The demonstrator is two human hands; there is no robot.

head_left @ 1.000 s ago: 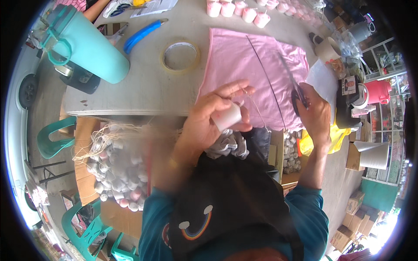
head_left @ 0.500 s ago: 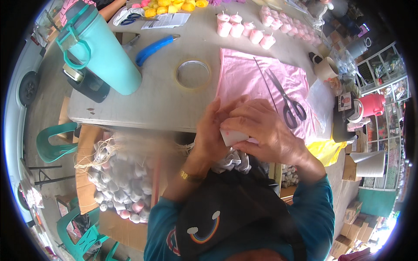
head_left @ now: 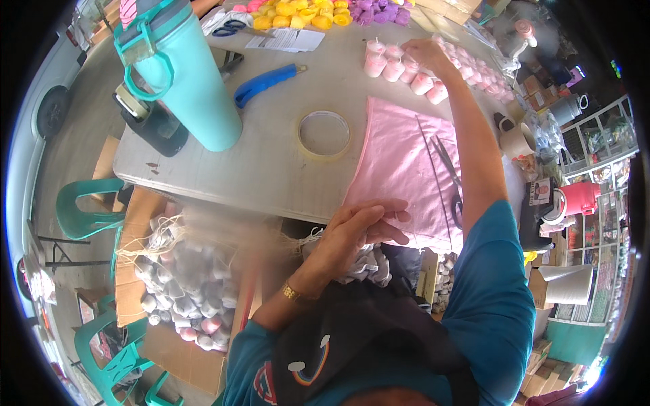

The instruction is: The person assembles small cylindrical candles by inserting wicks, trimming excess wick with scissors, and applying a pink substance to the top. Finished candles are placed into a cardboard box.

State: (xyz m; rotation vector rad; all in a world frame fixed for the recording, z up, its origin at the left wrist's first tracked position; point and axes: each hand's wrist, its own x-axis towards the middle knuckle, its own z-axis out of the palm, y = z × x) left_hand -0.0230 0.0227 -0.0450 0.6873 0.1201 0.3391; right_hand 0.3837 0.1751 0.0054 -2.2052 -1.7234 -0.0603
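Note:
My left hand (head_left: 359,230) lies at the table's near edge, fingers stretched out and holding nothing, its tips on the near corner of a pink sheet (head_left: 399,162). My right arm reaches across the table. My right hand (head_left: 425,55) is down among a row of small pink cups (head_left: 393,68) at the far side; whether its fingers grip one is hidden. Scissors (head_left: 448,166) lie on the pink sheet.
On the grey table (head_left: 271,169) are a tall teal tumbler (head_left: 186,81), a black box (head_left: 152,128), a blue cutter (head_left: 265,76), a tape roll (head_left: 323,134), and yellow cups (head_left: 298,15) at the back. A net bag of cups (head_left: 183,284) sits below left, by green chairs (head_left: 84,206).
Both hands were together on a small white cup at my chest. My right hand has since stretched out to the far row of pink cups; my left hand stayed low and let go.

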